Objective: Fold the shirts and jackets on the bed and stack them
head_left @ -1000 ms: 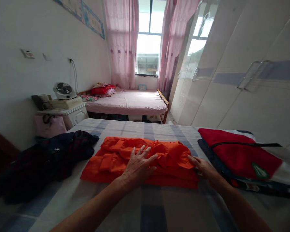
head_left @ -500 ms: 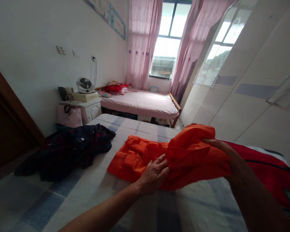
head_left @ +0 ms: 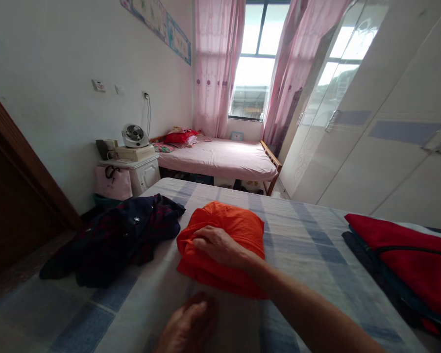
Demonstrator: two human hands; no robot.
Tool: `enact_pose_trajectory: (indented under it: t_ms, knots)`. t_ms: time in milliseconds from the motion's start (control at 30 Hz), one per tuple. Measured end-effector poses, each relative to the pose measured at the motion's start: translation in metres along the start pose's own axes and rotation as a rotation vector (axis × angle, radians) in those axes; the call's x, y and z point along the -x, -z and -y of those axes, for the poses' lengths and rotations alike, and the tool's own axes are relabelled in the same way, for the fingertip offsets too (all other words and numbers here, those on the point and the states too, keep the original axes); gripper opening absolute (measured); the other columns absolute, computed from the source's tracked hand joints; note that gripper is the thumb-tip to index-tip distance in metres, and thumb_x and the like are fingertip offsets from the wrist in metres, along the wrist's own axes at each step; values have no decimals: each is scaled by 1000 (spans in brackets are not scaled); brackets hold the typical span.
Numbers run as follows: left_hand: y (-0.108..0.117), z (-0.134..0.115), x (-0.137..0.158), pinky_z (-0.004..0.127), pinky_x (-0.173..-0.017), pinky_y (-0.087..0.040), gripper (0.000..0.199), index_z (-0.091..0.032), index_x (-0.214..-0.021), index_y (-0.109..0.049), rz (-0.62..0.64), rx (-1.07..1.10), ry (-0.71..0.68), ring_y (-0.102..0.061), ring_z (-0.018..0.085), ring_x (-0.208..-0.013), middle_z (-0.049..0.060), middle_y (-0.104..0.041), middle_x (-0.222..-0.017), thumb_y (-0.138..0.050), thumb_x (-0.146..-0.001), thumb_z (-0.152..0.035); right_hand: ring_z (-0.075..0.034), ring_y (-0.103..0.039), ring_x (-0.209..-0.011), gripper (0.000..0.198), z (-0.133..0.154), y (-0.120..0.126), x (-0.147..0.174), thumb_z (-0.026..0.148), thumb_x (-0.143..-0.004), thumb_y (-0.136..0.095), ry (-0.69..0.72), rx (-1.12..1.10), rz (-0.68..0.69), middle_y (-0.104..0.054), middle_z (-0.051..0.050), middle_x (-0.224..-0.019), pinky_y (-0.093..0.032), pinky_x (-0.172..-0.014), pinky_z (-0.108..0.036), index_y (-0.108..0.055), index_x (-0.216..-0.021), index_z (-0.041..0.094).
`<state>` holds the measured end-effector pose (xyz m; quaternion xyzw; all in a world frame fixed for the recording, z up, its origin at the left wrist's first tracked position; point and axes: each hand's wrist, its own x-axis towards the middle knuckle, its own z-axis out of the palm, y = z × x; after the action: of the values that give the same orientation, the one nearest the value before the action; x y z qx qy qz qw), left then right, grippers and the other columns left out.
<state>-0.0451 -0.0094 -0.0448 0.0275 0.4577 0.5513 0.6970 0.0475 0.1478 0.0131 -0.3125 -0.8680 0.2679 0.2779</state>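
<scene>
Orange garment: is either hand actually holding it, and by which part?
Not gripped, as far as shows. The right hand lies flat on top of the folded orange garment, near its left edge. The left hand rests on the bed, holding nothing.

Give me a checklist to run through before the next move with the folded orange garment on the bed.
1. Orange garment folded into a compact bundle: ok.
2. Right hand resting flat on top of the garment: ok.
3. Left hand off the garment, low near the bed's front edge: ok.
4. Dark clothes touching the garment's left edge: cannot tell.
5. Striped bedsheet bare between the garment and the red jacket: ok.
6. Underside folds of the garment even: cannot tell.
</scene>
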Motion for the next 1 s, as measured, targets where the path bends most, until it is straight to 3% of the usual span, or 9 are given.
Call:
enact_pose_trajectory:
  t_ms: [100,200,333,433,567,633,733,833,1000]
  knots:
    - [3,-14,6,39,-99,-47,11,-11,-86,-66,-97,31,90,-68,26,-95,16,-72,-97,-62,-77,-14,-19,-57,-103,33,-26,39,0,38,-92,-40,-117,64,-149,-64,-7,-110,-39,-93,-31,-64,-105,19]
    - [-10,-22,3,37,-102,-44,19,-15,-98,-67,-78,1,45,-66,22,-101,12,-69,-108,-61,-81,-21,-24,-51,-113,42,-65,80,7,46,-87,-46,-418,221,-196,-59,-12,-121,-35,-97,-35,-59,-114,16]
    - [-32,-25,-16,35,-100,-46,30,-23,-107,-66,26,-154,-116,-62,21,-108,5,-65,-119,-66,-78,-32,-19,-59,-77,42,-99,97,34,54,-81,-50,-569,187,-60,-66,-6,-83,-44,-70,-30,-65,-87,15]
    - [-49,-36,-39,36,-86,-53,28,-19,-102,-66,32,-309,-268,-66,23,-98,8,-70,-108,-64,-78,-31,-14,-52,-63,44,-91,98,64,56,-82,-47,-573,133,-65,-59,-1,-68,-40,-58,-26,-61,-73,15]
    - [-64,-60,-70,33,-71,-55,23,-14,-93,-66,39,-466,-328,-69,22,-77,10,-73,-89,-65,-74,-28,-14,-55,-70,41,-60,102,116,54,-83,-48,-520,-285,-63,-63,-1,-80,-42,-61,-25,-62,-87,16]
    - [-66,-68,-80,35,-68,-54,30,-11,-90,-67,87,-564,-334,-68,24,-72,12,-72,-85,-71,-68,-32,-16,-59,-74,41,-54,102,144,53,-82,-49,-588,-460,-6,-65,-4,-87,-45,-61,-27,-62,-94,16]
    - [-64,-74,-91,35,-78,-50,45,-12,-97,-65,68,-655,-476,-65,26,-89,12,-70,-95,-72,-67,-44,-21,-62,-81,47,-62,102,170,55,-78,-52,-759,-329,-110,-65,-10,-96,-48,-61,-30,-60,-100,14]
    - [-61,-80,-100,33,-86,-46,52,-16,-104,-60,11,-681,-673,-59,25,-105,9,-67,-105,-64,-70,-55,-23,-63,-90,55,-77,107,167,55,-79,-48,-811,-124,-329,-64,-15,-107,-50,-67,-33,-56,-113,13]
    - [-65,-89,-108,32,-69,-50,56,-15,-89,-64,80,-737,-739,-63,25,-88,8,-69,-87,-63,-64,-65,-24,-63,-92,56,-90,113,113,61,-81,-43,-765,12,-321,-67,-13,-103,-47,-78,-35,-62,-108,15]
